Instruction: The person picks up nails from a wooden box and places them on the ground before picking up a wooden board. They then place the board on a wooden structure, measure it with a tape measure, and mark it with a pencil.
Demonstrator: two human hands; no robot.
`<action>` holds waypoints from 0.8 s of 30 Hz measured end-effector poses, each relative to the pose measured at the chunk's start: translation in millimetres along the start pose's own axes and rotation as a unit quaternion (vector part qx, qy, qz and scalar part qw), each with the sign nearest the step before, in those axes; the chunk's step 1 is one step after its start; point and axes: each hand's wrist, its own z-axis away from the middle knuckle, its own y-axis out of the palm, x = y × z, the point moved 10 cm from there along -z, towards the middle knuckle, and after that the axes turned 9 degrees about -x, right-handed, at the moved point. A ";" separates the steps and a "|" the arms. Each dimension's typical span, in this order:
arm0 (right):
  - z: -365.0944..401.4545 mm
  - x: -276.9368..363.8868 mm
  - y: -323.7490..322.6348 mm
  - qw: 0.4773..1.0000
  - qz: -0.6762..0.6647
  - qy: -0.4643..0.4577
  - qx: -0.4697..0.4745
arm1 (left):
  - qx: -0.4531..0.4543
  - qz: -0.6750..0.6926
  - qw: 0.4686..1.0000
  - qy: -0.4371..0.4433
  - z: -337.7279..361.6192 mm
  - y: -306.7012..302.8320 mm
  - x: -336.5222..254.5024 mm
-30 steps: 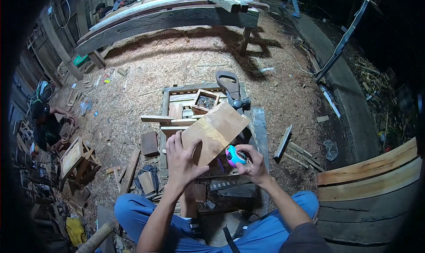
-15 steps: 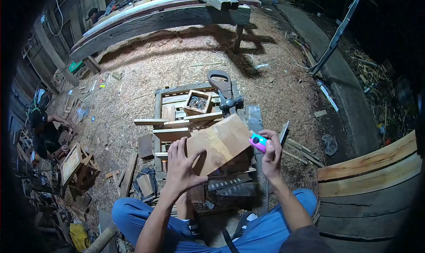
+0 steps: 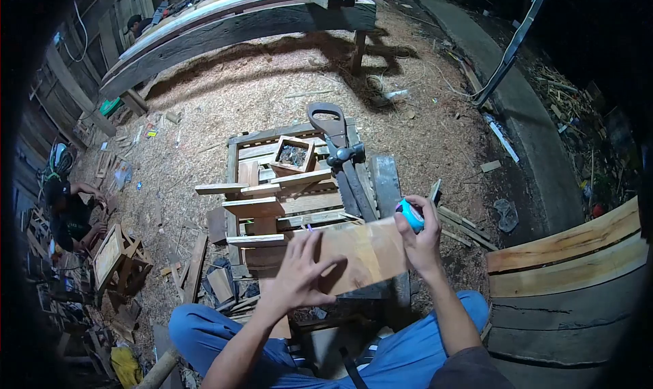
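Observation:
A flat brown wooden board (image 3: pixel 367 253) lies across the front of a low wooden pallet bench (image 3: pixel 235 159). My left hand (image 3: pixel 299 277) rests flat on the board's left end with its fingers spread. My right hand (image 3: pixel 420 236) is at the board's right end and is closed around a small blue and pink tape measure (image 3: pixel 410 214). My blue trouser legs show below.
On the bench lie a hand saw (image 3: pixel 333 134), a small wooden box of nails (image 3: pixel 292 156) and several short battens. Sawdust covers the ground. A person (image 3: pixel 64 208) crouches at the left among small wooden frames. Thick planks (image 3: pixel 564 266) lie at the right, and long beams at the top.
The board has turned from a diagonal tilt to lie nearly level, lower in view. My right hand with the tape measure has gone from the board's near corner to its right end.

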 end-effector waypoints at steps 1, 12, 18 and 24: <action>-0.9 -0.3 -3.2 1.000 0.001 -0.001 -0.010 | 0.011 0.014 1.000 0.005 0.5 8.5 -5.4; 9.8 -13.7 -8.9 0.998 0.064 -0.023 0.013 | 0.104 0.066 0.992 0.032 13.5 65.8 -4.2; 21.2 -34.9 3.5 0.994 0.088 0.014 0.070 | 0.104 0.062 0.992 0.037 13.5 73.9 0.5; 33.7 -65.6 41.6 0.986 0.081 -0.003 0.147 | 0.101 0.046 0.993 0.043 13.3 78.8 4.2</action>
